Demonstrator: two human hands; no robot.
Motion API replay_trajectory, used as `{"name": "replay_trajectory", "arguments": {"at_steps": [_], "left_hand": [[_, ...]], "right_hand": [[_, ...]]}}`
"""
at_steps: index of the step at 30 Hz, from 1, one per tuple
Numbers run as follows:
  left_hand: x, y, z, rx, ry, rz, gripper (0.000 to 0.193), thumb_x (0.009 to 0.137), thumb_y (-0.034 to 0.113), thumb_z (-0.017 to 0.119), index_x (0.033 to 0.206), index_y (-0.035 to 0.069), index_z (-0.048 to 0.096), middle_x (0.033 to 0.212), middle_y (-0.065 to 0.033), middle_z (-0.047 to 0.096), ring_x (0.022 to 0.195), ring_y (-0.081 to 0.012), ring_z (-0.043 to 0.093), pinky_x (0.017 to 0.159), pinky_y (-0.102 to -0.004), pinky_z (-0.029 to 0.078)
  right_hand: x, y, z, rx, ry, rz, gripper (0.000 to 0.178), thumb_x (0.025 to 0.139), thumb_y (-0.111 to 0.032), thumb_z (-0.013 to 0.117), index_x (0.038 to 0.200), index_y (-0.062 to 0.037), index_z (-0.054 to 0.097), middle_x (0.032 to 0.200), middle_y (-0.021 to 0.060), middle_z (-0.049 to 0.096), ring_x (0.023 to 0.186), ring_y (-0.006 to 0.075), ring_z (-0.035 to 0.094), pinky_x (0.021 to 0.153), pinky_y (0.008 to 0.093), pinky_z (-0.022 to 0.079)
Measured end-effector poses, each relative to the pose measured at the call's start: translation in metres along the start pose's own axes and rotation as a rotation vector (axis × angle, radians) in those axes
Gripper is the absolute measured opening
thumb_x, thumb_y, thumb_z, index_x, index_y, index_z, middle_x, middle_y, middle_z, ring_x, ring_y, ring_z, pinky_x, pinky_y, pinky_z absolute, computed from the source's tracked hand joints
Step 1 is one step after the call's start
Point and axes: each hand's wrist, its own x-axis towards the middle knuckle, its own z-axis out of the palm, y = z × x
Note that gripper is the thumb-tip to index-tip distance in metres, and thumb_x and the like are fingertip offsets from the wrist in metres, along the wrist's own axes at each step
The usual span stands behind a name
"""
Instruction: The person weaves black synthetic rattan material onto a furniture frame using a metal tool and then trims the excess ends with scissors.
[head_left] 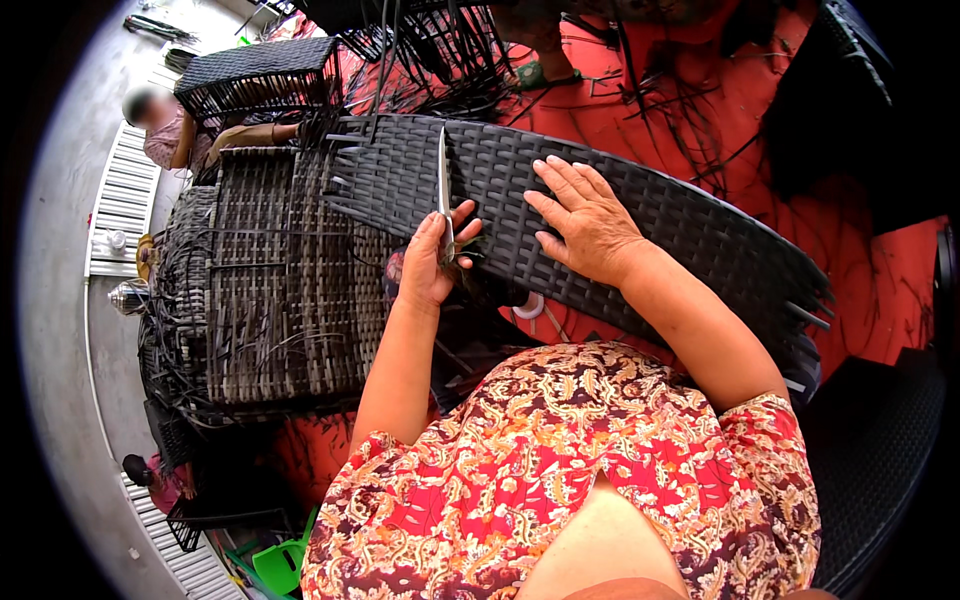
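A long panel of dark woven wicker [640, 215] lies across in front of me, with loose strand ends at both narrow ends. My left hand [432, 265] grips a cutting tool with a long, pointed silver blade [443, 180], which points away from me over the panel. Its handle is mostly hidden by my fingers, so I cannot tell whether it is a knife or closed scissors. On the weave to the right, my right hand [590, 225] rests flat, palm down and fingers spread, holding nothing.
Stacked brown-grey wicker pieces [285, 285] stand to my left. A black wicker piece [260, 75] sits at the far left, beside a seated person [165, 130]. Cut strands litter the red floor covering [850, 265]. Dark furniture [880, 450] flanks my right; a green plastic item [280, 565] is lower left.
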Motion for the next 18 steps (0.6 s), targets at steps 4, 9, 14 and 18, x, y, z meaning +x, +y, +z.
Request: {"name": "replay_trajectory", "arguments": {"at_steps": [4, 9, 14, 18], "left_hand": [[0.011, 0.000, 0.005, -0.002, -0.011, 0.018, 0.024, 0.093, 0.023, 0.046, 0.109, 0.006, 0.049, 0.122, -0.0140, 0.053, 0.101, -0.0238, 0.060, 0.048, -0.0286, 0.055], [0.038, 0.001, 0.015, -0.010, -0.061, 0.054, 0.021, 0.093, 0.019, 0.045, 0.104, 0.003, 0.051, 0.120, -0.0147, 0.054, 0.101, -0.0241, 0.060, 0.049, -0.0293, 0.056], [0.062, 0.003, 0.027, 0.030, -0.052, 0.064, 0.021, 0.093, 0.018, 0.043, 0.105, 0.002, 0.049, 0.117, -0.0138, 0.056, 0.102, -0.0243, 0.060, 0.052, -0.0316, 0.057], [0.086, 0.005, 0.035, 0.083, -0.023, 0.054, 0.021, 0.093, 0.018, 0.042, 0.105, 0.001, 0.047, 0.115, -0.0129, 0.057, 0.102, -0.0250, 0.059, 0.056, -0.0331, 0.056]], "right_hand": [[0.005, 0.013, 0.003, -0.019, 0.010, -0.005, 0.047, 0.078, -0.029, 0.060, 0.118, -0.0063, 0.054, 0.136, 0.0169, 0.037, 0.130, 0.0290, 0.030, 0.108, 0.0416, 0.020], [0.015, 0.039, 0.006, -0.060, 0.038, -0.009, 0.045, 0.079, -0.031, 0.058, 0.118, -0.0090, 0.054, 0.135, 0.0163, 0.039, 0.130, 0.0275, 0.031, 0.108, 0.0408, 0.020], [0.020, 0.063, 0.010, -0.151, 0.019, 0.024, 0.046, 0.082, -0.035, 0.055, 0.121, -0.0107, 0.052, 0.136, 0.0114, 0.040, 0.130, 0.0261, 0.031, 0.108, 0.0400, 0.020], [-0.004, 0.074, -0.009, -0.199, -0.034, 0.242, 0.052, 0.081, -0.035, 0.058, 0.127, -0.0132, 0.046, 0.139, 0.0107, 0.035, 0.130, 0.0275, 0.029, 0.105, 0.0434, 0.021]]}}
